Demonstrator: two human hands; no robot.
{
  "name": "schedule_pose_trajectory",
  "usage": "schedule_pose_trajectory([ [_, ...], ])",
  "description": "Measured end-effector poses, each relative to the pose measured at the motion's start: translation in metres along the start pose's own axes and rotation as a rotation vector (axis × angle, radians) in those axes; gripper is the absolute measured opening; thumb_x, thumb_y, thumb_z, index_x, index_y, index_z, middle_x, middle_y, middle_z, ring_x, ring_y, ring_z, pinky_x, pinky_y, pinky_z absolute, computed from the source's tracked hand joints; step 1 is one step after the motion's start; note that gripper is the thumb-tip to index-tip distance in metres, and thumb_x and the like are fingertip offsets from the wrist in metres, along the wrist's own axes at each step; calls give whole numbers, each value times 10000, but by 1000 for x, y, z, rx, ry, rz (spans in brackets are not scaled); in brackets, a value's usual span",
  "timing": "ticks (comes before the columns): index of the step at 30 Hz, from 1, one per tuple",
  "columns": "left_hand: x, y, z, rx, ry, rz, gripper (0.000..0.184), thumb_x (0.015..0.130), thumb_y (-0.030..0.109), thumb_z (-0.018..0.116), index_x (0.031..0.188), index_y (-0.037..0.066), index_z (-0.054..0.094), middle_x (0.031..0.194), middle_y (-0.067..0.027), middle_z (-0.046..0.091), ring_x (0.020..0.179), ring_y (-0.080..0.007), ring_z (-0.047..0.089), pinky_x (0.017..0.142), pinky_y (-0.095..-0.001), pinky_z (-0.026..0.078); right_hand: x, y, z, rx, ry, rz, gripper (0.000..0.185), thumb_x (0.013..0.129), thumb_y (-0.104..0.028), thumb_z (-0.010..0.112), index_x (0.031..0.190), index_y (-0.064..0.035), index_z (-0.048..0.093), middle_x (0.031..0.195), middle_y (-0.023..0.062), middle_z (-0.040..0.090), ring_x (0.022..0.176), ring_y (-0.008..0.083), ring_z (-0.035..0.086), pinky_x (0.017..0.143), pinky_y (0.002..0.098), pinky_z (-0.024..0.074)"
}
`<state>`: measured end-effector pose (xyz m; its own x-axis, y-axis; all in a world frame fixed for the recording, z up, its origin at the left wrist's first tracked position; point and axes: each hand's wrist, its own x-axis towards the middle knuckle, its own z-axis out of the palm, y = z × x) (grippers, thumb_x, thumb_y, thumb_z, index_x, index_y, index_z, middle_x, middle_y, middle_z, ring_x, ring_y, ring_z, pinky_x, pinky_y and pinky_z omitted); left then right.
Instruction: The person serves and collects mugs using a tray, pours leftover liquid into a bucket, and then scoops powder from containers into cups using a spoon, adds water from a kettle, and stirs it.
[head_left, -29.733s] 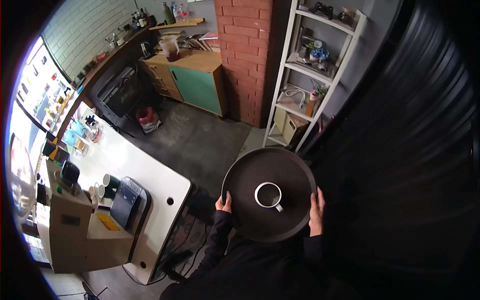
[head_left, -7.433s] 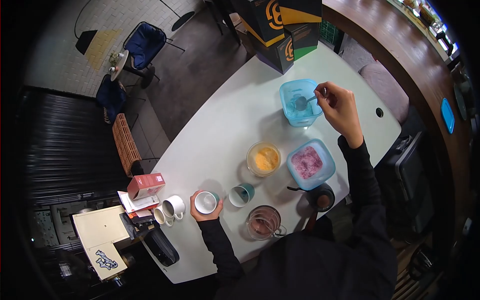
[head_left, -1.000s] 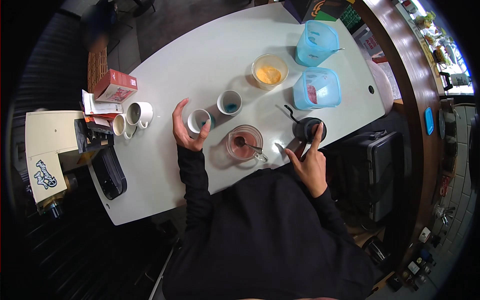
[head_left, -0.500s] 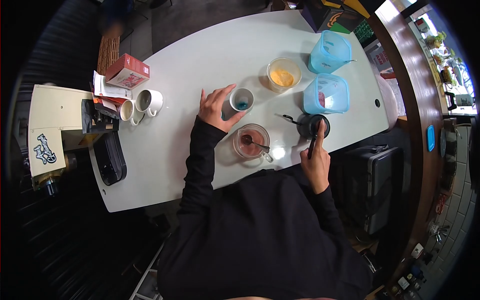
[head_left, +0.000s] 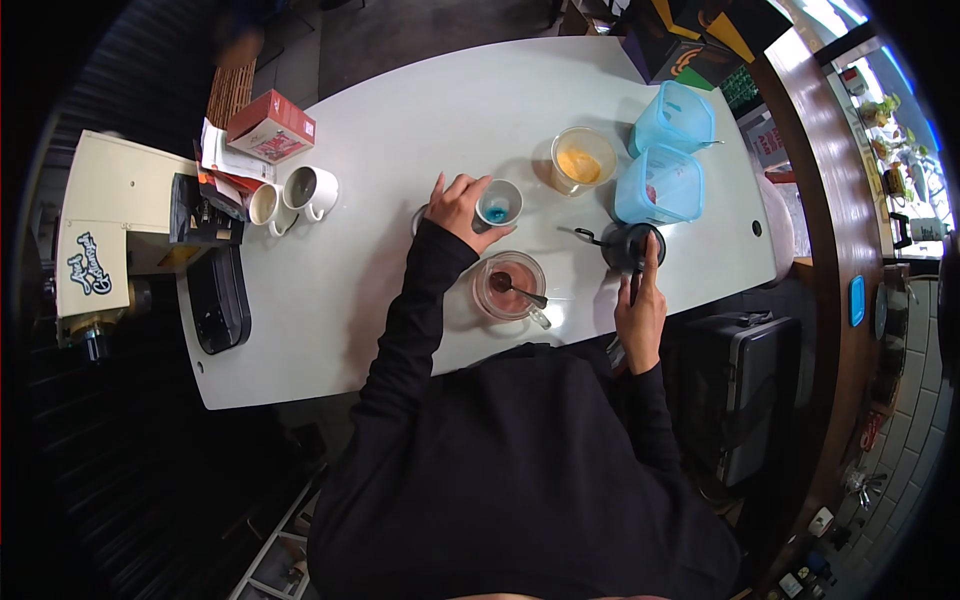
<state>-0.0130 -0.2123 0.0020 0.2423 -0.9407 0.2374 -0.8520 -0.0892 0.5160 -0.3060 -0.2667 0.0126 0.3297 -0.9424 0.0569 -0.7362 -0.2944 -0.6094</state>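
A white cup (head_left: 510,190) with a little blue stuff at its bottom stands on the table, and my left hand (head_left: 459,211) curves round its left side, thumb and fingers against it. My right hand (head_left: 641,318) is closed on the handle of a black gooseneck kettle (head_left: 622,248), its index finger stretched over the lid. The kettle's thin spout points left, toward the cup. Between my hands and nearer my body, a clear glass cup (head_left: 520,275) with a handle holds a pinkish liquid and a spoon (head_left: 528,295).
Behind stands a clear cup (head_left: 561,178) with yellow contents, beside two blue plastic containers (head_left: 675,190). On the left are two white mugs (head_left: 318,190), a red box (head_left: 270,128) and a cream machine (head_left: 130,190). Dark boxes (head_left: 690,50) stand at the far right corner.
My left hand has closed in on the white cup, its fingers now against the side. My right hand keeps its hold on the kettle. The whole view has shifted slightly.
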Motion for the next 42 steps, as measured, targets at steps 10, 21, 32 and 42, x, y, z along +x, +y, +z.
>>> schedule_pose_trajectory([
  [10,10,18,-3,-216,-140,23,649,584,328,884,1137,90,640,983,-85,633,920,-289,639,821,-386,520,-7,-14,-20,261,93,11,768,791,112,509,1485,-141,299,807,221,637,692,320,664,785,403,543],
  [21,23,16,-1,-431,-353,37,672,552,194,893,1177,105,662,1107,-96,694,1038,-240,666,930,-336,511,-15,-63,-44,278,202,-15,743,765,133,530,1449,-128,399,717,141,579,553,147,537,611,239,456],
  [32,26,13,2,-526,-418,-5,677,542,73,864,1187,80,658,1115,-102,697,1053,-222,664,936,-325,513,-9,-79,-34,265,248,-85,701,765,176,509,1408,-100,466,1162,217,644,933,280,693,740,318,524],
  [42,24,11,4,-544,-406,-1,674,552,71,859,1196,91,658,1126,-105,692,1070,-232,656,948,-327,507,-7,-83,-28,261,263,-164,722,740,185,520,1392,-126,503,987,202,661,722,267,635,689,326,503],
])
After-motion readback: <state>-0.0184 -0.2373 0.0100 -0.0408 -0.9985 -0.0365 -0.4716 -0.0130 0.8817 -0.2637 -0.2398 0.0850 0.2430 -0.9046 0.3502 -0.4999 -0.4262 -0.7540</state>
